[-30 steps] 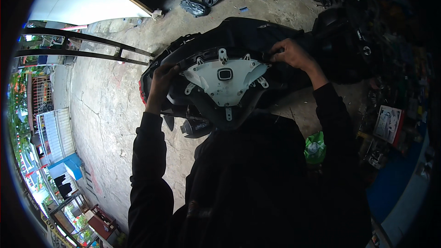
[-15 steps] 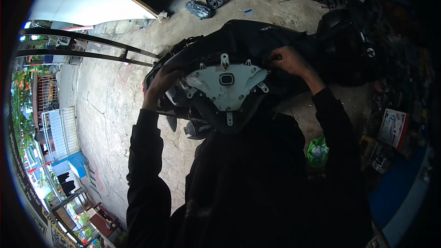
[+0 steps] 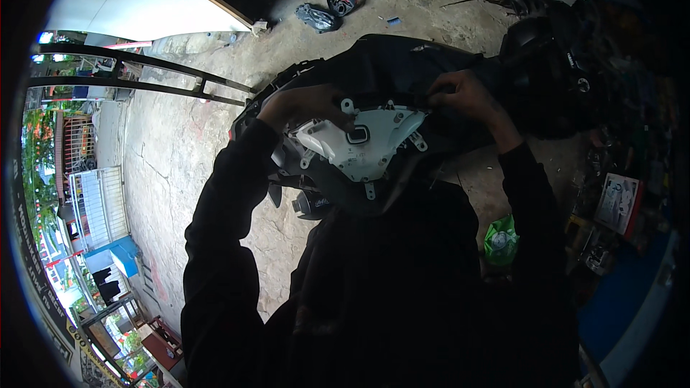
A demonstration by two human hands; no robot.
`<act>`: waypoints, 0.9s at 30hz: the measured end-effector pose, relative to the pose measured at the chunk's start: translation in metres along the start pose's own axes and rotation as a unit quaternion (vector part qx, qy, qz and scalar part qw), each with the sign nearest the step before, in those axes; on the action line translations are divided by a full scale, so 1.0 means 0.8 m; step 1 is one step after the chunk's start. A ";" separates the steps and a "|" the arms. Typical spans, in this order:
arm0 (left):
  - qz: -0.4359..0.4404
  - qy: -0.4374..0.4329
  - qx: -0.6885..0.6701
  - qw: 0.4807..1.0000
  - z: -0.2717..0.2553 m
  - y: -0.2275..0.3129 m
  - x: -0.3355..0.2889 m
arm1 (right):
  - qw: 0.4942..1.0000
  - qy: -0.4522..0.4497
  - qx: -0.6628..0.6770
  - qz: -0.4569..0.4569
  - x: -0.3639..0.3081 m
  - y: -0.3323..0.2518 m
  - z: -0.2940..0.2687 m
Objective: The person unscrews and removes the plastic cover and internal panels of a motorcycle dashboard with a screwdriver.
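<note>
- Cracked concrete floor [image 3: 180, 151] of an open workshop, scrap parts strewn at its far edge.
- A black scooter cowl [image 3: 402, 72] is held at chest height, its white instrument housing [image 3: 363, 145] facing the person, long axis running left to right.
- Left hand [image 3: 305, 106] is curled over the cowl's upper left rim, touching the housing.
- Right hand [image 3: 463, 97] pinches the upper right rim (fingertips partly hidden), equally near.
</note>
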State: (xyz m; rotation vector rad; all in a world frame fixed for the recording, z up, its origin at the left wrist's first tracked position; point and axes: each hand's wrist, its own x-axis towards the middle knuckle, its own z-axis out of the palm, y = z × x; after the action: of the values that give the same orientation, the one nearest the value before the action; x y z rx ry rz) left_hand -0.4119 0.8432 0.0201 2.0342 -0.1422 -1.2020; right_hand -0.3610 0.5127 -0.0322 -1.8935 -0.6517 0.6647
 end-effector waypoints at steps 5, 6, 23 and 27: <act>-0.036 0.009 0.046 0.998 0.003 0.015 -0.011 | 0.994 -0.095 -0.017 0.059 -0.015 -0.009 -0.017; -0.055 0.003 0.003 0.998 0.008 -0.015 0.001 | 0.994 -0.095 -0.018 0.058 -0.016 -0.010 -0.014; 0.015 0.006 0.019 1.000 0.015 0.019 -0.070 | 0.987 -0.122 0.096 0.037 -0.017 -0.052 -0.017; -0.025 -0.002 0.078 0.997 0.002 0.033 -0.082 | 0.986 -0.133 0.093 0.034 -0.015 -0.067 -0.027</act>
State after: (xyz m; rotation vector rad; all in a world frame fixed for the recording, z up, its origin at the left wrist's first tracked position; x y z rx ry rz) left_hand -0.4427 0.8528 0.0832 2.1818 -0.1931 -1.2589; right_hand -0.3624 0.5105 0.0266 -1.6738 -0.6693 0.9995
